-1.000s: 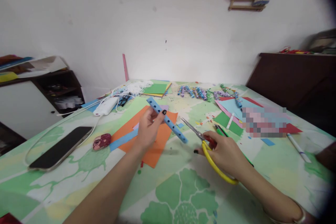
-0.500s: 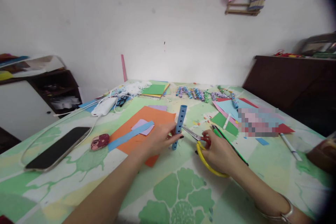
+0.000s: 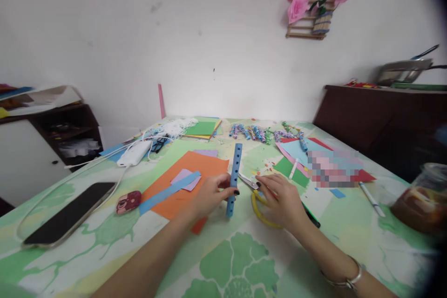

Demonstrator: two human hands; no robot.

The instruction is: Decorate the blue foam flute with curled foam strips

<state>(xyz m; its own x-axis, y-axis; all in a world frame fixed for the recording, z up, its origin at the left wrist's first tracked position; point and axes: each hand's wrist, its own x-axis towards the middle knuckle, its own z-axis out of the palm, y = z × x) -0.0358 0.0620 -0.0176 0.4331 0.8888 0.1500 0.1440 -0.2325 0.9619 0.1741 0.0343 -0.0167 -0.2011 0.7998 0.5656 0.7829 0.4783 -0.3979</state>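
My left hand (image 3: 210, 194) pinches a blue paper strip with punched holes (image 3: 234, 178) and holds it nearly upright over the table. My right hand (image 3: 282, 200) lies over the yellow-handled scissors (image 3: 257, 198) on the table, fingers spread across the handles; the blades point left toward the strip. An orange paper sheet (image 3: 190, 177) lies just left of my left hand, with a plain blue strip (image 3: 168, 192) and a small lilac piece (image 3: 185, 178) on it.
A phone (image 3: 70, 214) with a white cable, a small red case (image 3: 128, 201) and a white power bank (image 3: 134, 152) lie at left. Coloured sheets, curled paper rolls (image 3: 260, 132), pens (image 3: 372, 199) and a glass jar (image 3: 421, 198) sit at right. A dark cabinet stands beyond.
My left hand turned the holed blue strip from slanting to nearly upright and brought it toward the right hand. My right hand lowered the scissors onto the table and loosened over them.
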